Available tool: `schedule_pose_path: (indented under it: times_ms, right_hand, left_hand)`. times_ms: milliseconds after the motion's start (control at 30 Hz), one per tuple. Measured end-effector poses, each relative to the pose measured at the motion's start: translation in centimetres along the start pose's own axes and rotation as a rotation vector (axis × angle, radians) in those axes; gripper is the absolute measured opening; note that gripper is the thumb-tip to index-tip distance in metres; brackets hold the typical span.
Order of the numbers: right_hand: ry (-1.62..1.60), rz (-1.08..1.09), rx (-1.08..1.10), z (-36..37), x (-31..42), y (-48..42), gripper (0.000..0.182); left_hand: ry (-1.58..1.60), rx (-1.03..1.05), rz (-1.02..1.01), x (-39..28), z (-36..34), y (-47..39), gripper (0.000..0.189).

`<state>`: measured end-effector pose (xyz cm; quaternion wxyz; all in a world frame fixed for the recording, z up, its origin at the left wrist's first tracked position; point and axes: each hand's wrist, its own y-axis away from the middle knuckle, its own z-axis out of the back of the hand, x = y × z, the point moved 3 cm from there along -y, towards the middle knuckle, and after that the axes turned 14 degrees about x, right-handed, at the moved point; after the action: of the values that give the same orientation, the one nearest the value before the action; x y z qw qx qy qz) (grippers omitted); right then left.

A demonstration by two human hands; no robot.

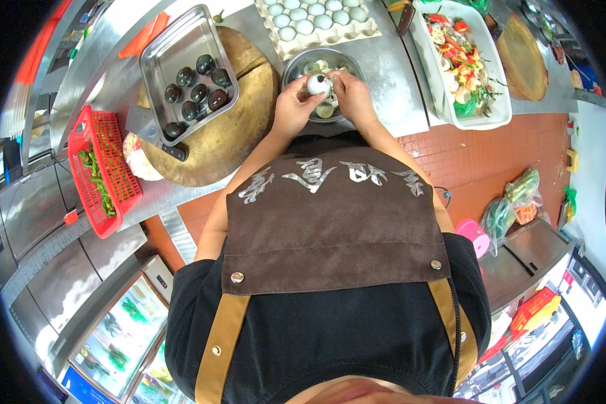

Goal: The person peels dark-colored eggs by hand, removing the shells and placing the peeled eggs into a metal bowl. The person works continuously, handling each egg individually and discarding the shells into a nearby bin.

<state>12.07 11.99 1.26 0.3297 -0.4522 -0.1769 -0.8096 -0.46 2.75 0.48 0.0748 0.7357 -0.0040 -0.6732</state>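
Note:
My left hand [297, 103] holds a pale-shelled egg [318, 84] over a round metal bowl [351, 56]. A dark patch shows at the egg's top, where the shell is broken away. The fingers of my right hand [351, 93] touch the egg's right side; whether they pinch a bit of shell cannot be made out. Pieces of eggshell [324, 110] lie in the bowl. Beyond it stands a cardboard egg tray [333, 40] with many pale eggs. To the left, a steel tray [154, 76] holds several dark, shelled preserved eggs [199, 93].
The steel tray rests on a round wooden chopping block [232, 136], with a cleaver [174, 151] partly beneath the tray. At far left is a red plastic basket [88, 187] of green peppers. A white tub [437, 96] of food scraps and another round board [522, 60] are at right.

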Motion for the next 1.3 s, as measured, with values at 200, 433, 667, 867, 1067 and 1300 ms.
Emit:
schedule_pose_path:
  times_ms: [200,433,667,867,1067,1300]
  right_hand:
    - [0.241,0.114,-0.147,0.8,0.6,0.6,0.02]
    - [-0.324,-0.013,-0.104,0.1,1.6,0.5,0.017]
    - [-0.173,-0.025,-0.086,0.6,2.3,0.6,0.014]
    - [-0.014,0.133,-0.099,0.1,2.4,0.6,0.011]
    - [0.036,0.19,-0.052,-0.5,1.7,1.3,0.01]
    - [0.111,0.068,-0.101,0.3,-0.5,0.8,0.019]
  left_hand:
    - [0.154,-0.015,-0.005,-0.5,-0.2,0.0,0.053]
    - [0.004,-0.032,-0.053,-1.2,-0.4,0.0,0.049]
    - [-0.022,-0.068,-0.051,-1.4,-0.5,0.1,0.047]
    - [0.015,-0.034,-0.04,-0.3,-0.2,0.0,0.045]
    - [0.291,-0.17,0.031,0.6,0.4,-0.2,0.04]
    - [0.185,-0.154,-0.003,0.1,0.4,0.0,0.042]
